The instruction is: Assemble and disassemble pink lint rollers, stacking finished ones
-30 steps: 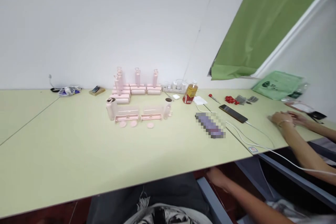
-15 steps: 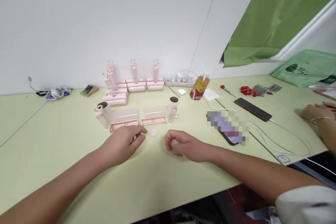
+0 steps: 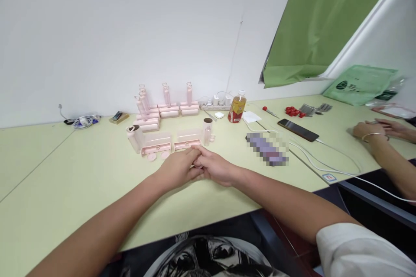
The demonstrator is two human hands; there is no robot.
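My left hand (image 3: 177,168) and my right hand (image 3: 214,168) meet on the pale green table (image 3: 81,173), fingertips pinched together and touching. What they pinch is hidden between the fingers. Just beyond them lie two pink trays (image 3: 156,144) (image 3: 187,138), two pink discs (image 3: 151,157) (image 3: 165,154), a pink cup (image 3: 134,137) on the left and a second cup (image 3: 207,127) on the right. Stacked pink boxes with upright pink handles (image 3: 166,108) stand further back by the wall.
A tea bottle (image 3: 236,108), power strip (image 3: 215,105), red screwdriver (image 3: 269,112), dark phone (image 3: 298,130) on a white cable and a blurred phone (image 3: 267,149) lie to the right. Another person's hands (image 3: 373,130) rest at the far right near a green bag (image 3: 359,84).
My two hands, apart half a second ago, have come together over the spot where a third pink disc lay; that disc no longer shows. A second ago neither hand was on the table.
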